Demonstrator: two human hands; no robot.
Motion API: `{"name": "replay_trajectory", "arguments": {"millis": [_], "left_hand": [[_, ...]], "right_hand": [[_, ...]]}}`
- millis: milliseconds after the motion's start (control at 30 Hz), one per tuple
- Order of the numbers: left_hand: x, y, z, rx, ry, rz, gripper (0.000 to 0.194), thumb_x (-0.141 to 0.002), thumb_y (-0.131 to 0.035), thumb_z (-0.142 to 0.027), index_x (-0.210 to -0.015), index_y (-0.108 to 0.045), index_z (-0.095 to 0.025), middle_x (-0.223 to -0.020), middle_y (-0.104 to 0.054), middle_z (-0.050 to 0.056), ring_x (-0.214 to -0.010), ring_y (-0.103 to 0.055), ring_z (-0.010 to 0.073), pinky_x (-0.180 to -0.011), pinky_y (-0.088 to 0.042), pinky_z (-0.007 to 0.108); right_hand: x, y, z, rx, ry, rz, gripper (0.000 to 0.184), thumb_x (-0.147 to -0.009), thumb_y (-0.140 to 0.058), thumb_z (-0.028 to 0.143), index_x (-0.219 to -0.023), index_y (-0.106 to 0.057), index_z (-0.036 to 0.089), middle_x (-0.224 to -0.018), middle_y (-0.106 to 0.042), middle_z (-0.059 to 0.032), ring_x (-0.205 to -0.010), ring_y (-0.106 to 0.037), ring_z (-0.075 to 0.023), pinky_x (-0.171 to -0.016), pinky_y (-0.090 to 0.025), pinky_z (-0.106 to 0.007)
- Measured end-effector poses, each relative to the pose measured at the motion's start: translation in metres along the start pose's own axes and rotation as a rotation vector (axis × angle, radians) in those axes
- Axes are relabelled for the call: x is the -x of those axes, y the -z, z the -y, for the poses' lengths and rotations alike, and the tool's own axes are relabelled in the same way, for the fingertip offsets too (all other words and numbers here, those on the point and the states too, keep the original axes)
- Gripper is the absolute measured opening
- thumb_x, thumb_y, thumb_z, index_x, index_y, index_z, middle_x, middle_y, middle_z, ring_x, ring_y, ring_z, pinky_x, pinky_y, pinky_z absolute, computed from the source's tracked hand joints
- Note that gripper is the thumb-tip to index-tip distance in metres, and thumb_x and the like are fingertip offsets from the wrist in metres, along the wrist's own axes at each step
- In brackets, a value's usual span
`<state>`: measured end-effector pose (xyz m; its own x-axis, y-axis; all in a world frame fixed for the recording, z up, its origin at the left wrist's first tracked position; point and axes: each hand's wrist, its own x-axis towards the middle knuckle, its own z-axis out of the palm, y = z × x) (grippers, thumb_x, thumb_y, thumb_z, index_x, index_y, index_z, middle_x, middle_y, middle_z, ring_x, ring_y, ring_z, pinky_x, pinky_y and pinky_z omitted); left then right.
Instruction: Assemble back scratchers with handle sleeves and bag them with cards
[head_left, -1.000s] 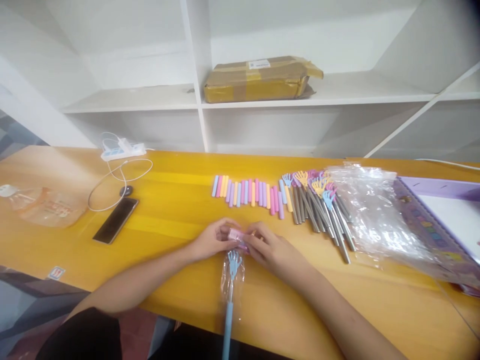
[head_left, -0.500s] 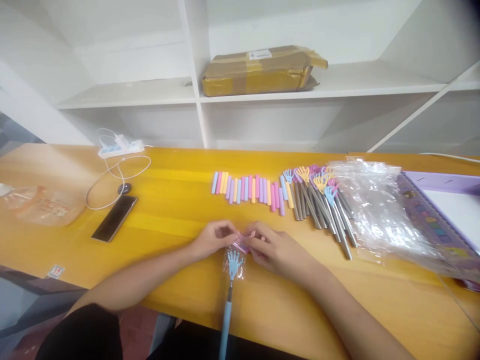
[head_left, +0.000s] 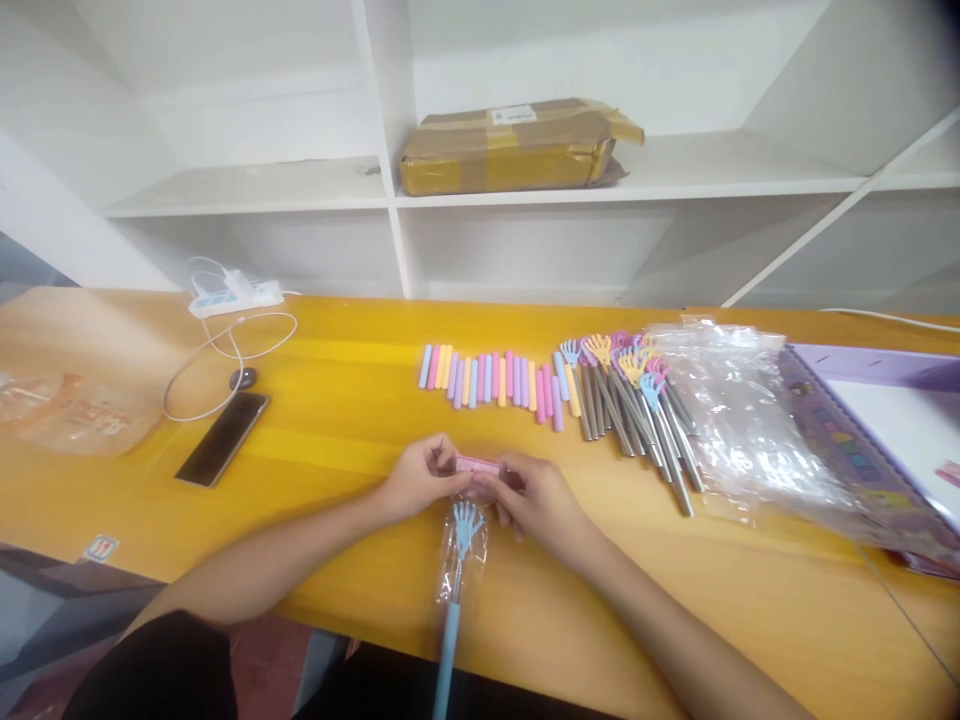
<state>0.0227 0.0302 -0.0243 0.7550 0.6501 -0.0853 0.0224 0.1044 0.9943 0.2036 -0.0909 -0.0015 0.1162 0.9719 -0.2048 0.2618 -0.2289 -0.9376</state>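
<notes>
A blue hand-shaped back scratcher [head_left: 448, 645] lies inside a clear plastic bag [head_left: 480, 548], its handle reaching past the table's front edge. At the bag's top runs a narrow pink strip [head_left: 477, 466]. My left hand [head_left: 421, 482] pinches the strip's left end between thumb and fingers. Closed on the right end is my right hand [head_left: 541, 498], its thumb close to the left one. Whether the strip is part of the bag or a separate label, I cannot tell.
To the right lie a pile of metal back scratchers [head_left: 645, 410], clear bags [head_left: 750, 420] and a purple box [head_left: 825, 400]. Pastel handle sleeves [head_left: 495, 380] form a row behind my hands. A phone [head_left: 222, 438], cable [head_left: 166, 395] and power strip [head_left: 236, 298] are at left.
The pink strip, crumpled and tilted before, is now stretched level between my hands. My fingers have shifted along it, and the bag around the blue scratcher shows more clearly.
</notes>
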Motion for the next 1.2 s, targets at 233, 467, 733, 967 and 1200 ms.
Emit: {"name": "replay_trajectory", "arguments": {"millis": [233, 467, 733, 967, 1200], "left_hand": [[-0.003, 0.004, 0.003, 0.052, 0.048, 0.047, 0.064, -0.075, -0.094, -0.047, -0.075, -0.034, -0.022, -0.07, -0.051, -0.006, -0.064, -0.053, 0.009, -0.062, -0.042, 0.022], [-0.003, 0.009, -0.001, 0.108, 0.059, 0.112, 0.065, -0.076, -0.094, -0.047, -0.073, -0.033, -0.022, -0.073, -0.054, -0.004, -0.067, -0.066, 0.0119, -0.061, -0.044, 0.021], [-0.005, 0.014, -0.001, 0.095, 0.056, 0.182, 0.06, -0.08, -0.091, -0.044, -0.073, -0.036, -0.021, -0.075, -0.053, -0.004, -0.066, -0.059, 0.009, -0.065, -0.046, 0.022], [-0.004, 0.017, -0.002, 0.045, -0.045, 0.135, 0.054, -0.084, -0.087, -0.047, -0.08, -0.039, -0.022, -0.08, -0.053, -0.003, -0.069, -0.049, 0.0092, -0.066, -0.04, 0.022], [0.002, 0.013, -0.001, 0.103, -0.065, 0.233, 0.051, -0.086, -0.086, -0.043, -0.088, -0.04, -0.022, -0.086, -0.05, -0.004, -0.069, -0.046, 0.0092, -0.064, -0.039, 0.021]], "right_hand": [[0.005, 0.01, 0.012, -0.072, -0.015, 0.08, 0.046, -0.093, -0.069, 0.064, -0.084, -0.062, 0.019, -0.062, -0.067, -0.0003, -0.043, -0.06, -0.0126, -0.044, -0.046, -0.022], [0.009, 0.018, 0.023, -0.174, -0.054, 0.168, 0.043, -0.09, -0.069, 0.06, -0.085, -0.06, 0.018, -0.063, -0.067, -0.0002, -0.048, -0.064, -0.0126, -0.049, -0.051, -0.022], [0.005, 0.027, 0.02, -0.187, -0.068, 0.233, 0.046, -0.092, -0.069, 0.06, -0.081, -0.051, 0.019, -0.063, -0.068, -0.0012, -0.049, -0.065, -0.0124, -0.05, -0.049, -0.021], [0.033, -0.005, 0.027, -0.228, -0.124, 0.096, 0.043, -0.096, -0.066, 0.059, -0.113, -0.055, 0.021, -0.072, -0.063, 0.0032, -0.051, -0.061, -0.0119, -0.039, -0.048, -0.021], [0.085, -0.083, -0.003, -0.332, -0.292, 0.217, 0.045, -0.095, -0.066, 0.064, -0.103, -0.055, 0.02, -0.061, -0.061, 0.0043, -0.04, -0.05, -0.0077, -0.036, -0.041, -0.017]]}}
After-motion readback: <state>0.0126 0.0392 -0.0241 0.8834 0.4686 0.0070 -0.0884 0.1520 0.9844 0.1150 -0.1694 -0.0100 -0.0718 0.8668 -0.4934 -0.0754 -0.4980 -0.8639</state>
